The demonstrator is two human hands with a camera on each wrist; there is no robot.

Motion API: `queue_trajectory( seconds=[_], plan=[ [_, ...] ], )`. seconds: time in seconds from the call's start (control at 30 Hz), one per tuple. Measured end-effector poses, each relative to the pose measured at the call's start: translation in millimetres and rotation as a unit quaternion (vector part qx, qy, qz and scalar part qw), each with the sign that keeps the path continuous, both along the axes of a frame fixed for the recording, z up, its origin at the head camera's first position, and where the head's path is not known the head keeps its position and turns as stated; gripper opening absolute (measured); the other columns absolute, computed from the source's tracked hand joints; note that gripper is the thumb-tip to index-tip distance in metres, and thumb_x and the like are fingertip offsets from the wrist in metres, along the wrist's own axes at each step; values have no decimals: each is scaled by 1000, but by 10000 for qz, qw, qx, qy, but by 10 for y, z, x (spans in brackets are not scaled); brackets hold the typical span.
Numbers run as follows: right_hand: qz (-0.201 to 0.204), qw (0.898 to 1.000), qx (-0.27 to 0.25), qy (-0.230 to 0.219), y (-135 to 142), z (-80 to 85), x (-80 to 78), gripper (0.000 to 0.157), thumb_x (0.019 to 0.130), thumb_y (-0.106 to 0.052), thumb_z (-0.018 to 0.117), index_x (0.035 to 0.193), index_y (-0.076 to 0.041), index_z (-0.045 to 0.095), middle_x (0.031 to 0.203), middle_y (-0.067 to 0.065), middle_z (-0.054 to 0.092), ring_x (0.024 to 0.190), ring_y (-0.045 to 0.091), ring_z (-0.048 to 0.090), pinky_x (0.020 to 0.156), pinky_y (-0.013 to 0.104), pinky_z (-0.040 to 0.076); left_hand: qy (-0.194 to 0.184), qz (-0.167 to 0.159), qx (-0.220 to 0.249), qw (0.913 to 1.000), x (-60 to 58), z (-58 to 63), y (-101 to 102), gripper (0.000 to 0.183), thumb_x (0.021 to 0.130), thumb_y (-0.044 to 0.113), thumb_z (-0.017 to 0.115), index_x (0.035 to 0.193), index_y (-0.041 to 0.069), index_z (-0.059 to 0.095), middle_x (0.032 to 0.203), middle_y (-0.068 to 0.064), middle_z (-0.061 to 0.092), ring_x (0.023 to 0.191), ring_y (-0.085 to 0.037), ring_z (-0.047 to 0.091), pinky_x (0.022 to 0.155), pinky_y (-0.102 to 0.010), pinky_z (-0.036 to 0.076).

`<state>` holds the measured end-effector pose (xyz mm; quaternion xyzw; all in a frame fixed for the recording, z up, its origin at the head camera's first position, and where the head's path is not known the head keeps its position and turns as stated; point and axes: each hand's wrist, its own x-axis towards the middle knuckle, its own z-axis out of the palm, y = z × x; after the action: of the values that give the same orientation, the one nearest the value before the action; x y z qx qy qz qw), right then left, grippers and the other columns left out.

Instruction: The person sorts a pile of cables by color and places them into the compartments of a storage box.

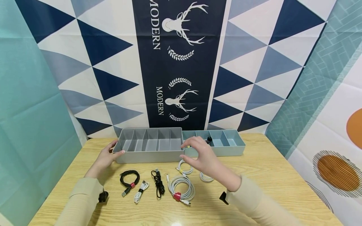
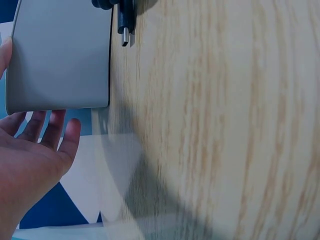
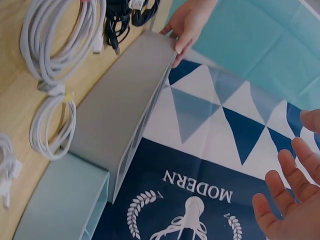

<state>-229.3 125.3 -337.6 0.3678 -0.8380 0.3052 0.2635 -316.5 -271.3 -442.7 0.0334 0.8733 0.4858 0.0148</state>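
The left grip [image 1: 104, 157] is grasping the grey tray [image 1: 150, 157] at its near left corner, thumb along the front rim, fingers about the end wall. The right grip [image 1: 201, 156] is released, thumb and fingers parted around nothing, hanging just off the tray's right end. What matters from where I stand, I'd say: the tray lies to the left of that right grip, long axis side to side, along the back edge of the bench [image 1: 254, 169]. The left one is nearer, being in contact. Just beside the tray's right end sits the blue tray [image 1: 217, 151], reaching toward the bench's back right corner. Coiled cables [image 1: 159, 185] lie frontward.
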Motion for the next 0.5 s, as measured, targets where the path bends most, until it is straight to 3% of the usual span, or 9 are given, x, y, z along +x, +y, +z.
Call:
queue_trajectory(
  seconds=[0.17,0.5],
  plan=[
    [93,9999,57,1,-67,-76,25,27,76,-25,70,99,-16,61,102,-7,57,100,12,49,89,34,41,21,-12,-17,10000,-1,0,-1,84,83,44,58,145,15,10,146,-18,16,126,-41,27,92,-51,37],
    [24,9994,227,-275,-211,-250,94,35,75,-30,70,106,-19,57,109,-5,54,107,11,45,90,34,41,19,3,127,9999,-28,-36,-9,82,83,39,59,145,16,10,146,-17,17,125,-40,29,92,-50,37]
  ],
)
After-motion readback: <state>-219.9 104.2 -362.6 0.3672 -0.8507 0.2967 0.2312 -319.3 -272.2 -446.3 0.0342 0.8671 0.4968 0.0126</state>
